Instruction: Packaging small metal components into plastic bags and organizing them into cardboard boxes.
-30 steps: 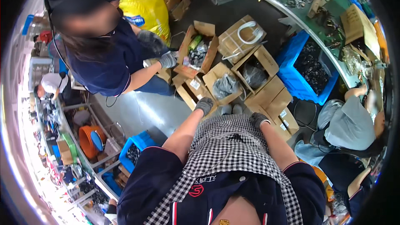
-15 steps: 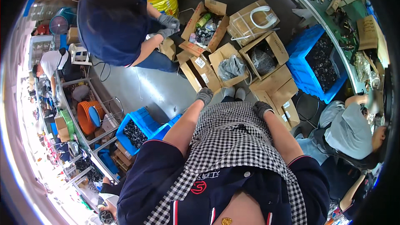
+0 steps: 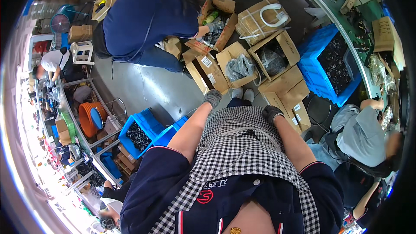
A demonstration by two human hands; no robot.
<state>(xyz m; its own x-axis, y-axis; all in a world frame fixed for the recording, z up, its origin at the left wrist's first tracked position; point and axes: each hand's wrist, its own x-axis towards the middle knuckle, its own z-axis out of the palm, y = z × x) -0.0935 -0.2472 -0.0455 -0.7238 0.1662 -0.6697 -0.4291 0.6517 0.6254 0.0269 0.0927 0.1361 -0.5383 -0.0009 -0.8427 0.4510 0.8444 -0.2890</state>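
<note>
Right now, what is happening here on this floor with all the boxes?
The person wearing the camera stands in a checked apron, both gloved hands down at the sides: left hand, right hand, neither holding anything. Open cardboard boxes with grey bagged parts lie just ahead of the feet. A co-worker in dark blue bends over another open box, reaching into it with a gloved hand. A blue crate of dark parts stands to the right.
</note>
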